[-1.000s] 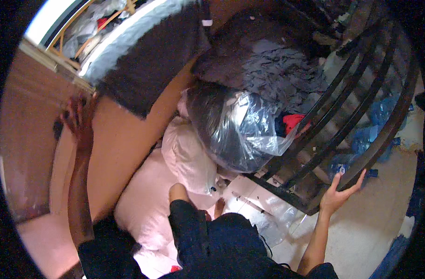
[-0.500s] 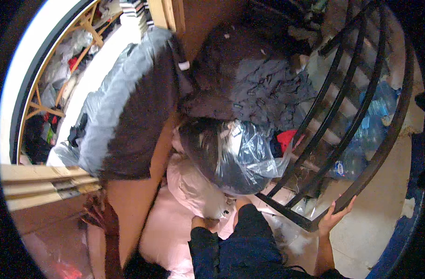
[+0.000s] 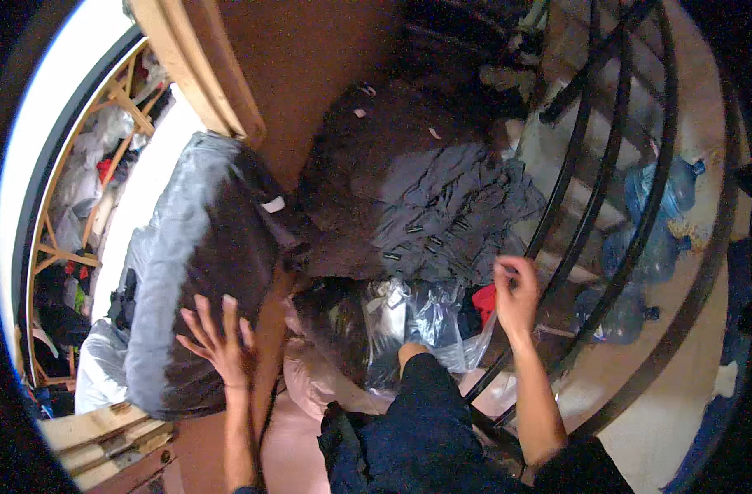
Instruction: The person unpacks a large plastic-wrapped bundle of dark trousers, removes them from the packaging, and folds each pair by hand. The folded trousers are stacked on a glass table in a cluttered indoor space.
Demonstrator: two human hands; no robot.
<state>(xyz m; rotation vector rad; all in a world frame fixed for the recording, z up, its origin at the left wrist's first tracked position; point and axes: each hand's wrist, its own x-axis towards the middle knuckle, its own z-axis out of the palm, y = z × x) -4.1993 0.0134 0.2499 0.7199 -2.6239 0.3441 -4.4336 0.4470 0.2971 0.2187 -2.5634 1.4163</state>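
Observation:
My left hand [image 3: 221,344] is open, its fingers spread over the lower part of a dark grey padded cloth bundle [image 3: 199,272] lying across the opening at left. Whether the fingertips press on it, I cannot tell. My right hand [image 3: 518,300] is raised beside the black metal railing [image 3: 575,173], with loosely bent fingers and nothing visible in them. In front of it lies a pile of dark crumpled garments [image 3: 450,206]. Below the pile sits a clear plastic bag [image 3: 434,313] with dark contents, and a bit of red cloth [image 3: 484,303] shows next to it.
My knee and dark trousers [image 3: 417,428] are among pale pink stuffed sacks [image 3: 306,358]. Steps [image 3: 586,198] and large blue water bottles [image 3: 652,247] lie beyond the railing. Wooden frame posts [image 3: 199,66] edge the opening at left.
My right hand has let go of the railing's lower end and moved up and left. My left hand has moved up and right to the grey bundle. The view has shifted, and I have stepped forward.

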